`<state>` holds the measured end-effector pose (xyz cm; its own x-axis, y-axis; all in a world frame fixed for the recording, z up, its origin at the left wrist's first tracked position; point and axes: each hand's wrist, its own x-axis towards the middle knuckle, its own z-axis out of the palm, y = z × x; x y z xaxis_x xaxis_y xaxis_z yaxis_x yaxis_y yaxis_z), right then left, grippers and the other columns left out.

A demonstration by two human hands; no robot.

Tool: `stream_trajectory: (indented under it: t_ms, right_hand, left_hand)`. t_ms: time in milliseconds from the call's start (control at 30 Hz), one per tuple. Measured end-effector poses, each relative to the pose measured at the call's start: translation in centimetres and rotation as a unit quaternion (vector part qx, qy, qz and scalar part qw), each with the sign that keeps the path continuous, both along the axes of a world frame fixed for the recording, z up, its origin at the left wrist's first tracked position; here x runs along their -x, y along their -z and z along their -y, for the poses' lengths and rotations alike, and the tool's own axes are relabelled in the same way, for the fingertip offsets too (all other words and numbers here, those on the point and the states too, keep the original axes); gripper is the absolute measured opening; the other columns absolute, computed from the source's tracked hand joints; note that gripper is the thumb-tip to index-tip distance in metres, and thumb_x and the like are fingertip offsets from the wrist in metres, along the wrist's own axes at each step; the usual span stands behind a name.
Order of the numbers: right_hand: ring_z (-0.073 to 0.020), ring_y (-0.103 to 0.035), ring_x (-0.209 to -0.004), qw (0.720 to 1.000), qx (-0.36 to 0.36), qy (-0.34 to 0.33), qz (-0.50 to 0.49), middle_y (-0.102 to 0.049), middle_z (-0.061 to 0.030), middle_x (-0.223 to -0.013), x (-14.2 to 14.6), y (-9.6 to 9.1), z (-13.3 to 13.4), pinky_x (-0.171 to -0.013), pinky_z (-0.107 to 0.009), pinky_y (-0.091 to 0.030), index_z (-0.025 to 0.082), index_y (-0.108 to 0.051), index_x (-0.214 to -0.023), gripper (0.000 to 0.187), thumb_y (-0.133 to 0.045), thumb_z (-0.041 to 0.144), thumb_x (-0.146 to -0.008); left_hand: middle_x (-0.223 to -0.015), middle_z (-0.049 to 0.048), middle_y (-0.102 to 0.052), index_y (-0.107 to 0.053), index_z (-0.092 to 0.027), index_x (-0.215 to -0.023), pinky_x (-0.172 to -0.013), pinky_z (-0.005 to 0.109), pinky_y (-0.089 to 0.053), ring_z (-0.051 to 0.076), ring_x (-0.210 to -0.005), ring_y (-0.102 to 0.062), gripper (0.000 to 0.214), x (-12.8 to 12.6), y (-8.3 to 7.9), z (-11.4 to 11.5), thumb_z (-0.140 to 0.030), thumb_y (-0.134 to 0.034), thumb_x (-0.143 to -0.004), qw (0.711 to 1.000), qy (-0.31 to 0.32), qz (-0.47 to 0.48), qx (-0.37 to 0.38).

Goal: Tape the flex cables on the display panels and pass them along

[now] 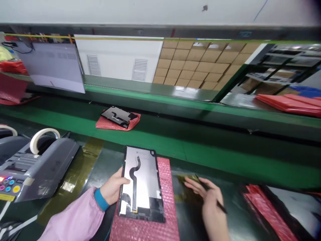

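My left hand [113, 187] grips the left edge of a tablet screen panel [147, 177], thumb on top of its silvery back. A black flex cable [134, 187] curves down that back. Beneath the panel lies a pink bubble-wrap pouch [165, 194], which shows along the right and lower sides. Off to the right, my right hand [212, 201] is apart from the panel, over the dark bench, its fingers partly stretched. A thin black pen-like tool [221, 207] is held in it, slanting between thumb and fingers; its exact kind is unclear.
A grey tape dispenser [50, 167] with a tape roll [35, 142] stands at the left. On the green belt [155, 137], another panel [117, 115] rests on a pink pouch. More pouches and a panel [293, 204] lie at right. A shelf [150, 93] runs behind.
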<state>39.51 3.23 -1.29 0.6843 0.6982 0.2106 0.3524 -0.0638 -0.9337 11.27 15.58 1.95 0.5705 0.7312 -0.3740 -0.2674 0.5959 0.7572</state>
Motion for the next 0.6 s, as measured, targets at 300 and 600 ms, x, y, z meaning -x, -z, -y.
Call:
stream_trajectory:
  t_ms: [300,600]
  right_hand:
    - [-0.0250,-0.073,-0.057,0.993,0.053,0.020,-0.105,-0.076,-0.0104,-0.070,-2.0,-2.0,0.9,-0.044,-0.033,-0.058,0.017,-0.070,-0.084,0.062,-0.073,0.077,-0.065]
    - [-0.0169,-0.065,-0.047,0.993,0.103,0.008,-0.054,-0.075,-0.0048,-0.064,-0.6,-1.5,1.0,-0.045,-0.028,-0.056,0.021,-0.072,-0.076,0.038,-0.079,0.057,-0.067]
  left_hand:
    - [-0.163,0.0113,-0.034,-0.045,-0.024,-0.143,-0.126,0.046,-0.017,0.032,-0.154,-0.023,0.079,2.6,1.0,3.9,-0.034,-0.082,-0.073,0.970,-0.081,-0.160,-0.163]
    - [-0.140,0.0063,-0.064,-0.067,-0.028,-0.126,-0.119,0.049,-0.038,0.036,-0.136,-0.053,0.055,15.7,-0.6,6.5,-0.058,-0.072,-0.081,0.937,-0.184,-0.269,-0.124]
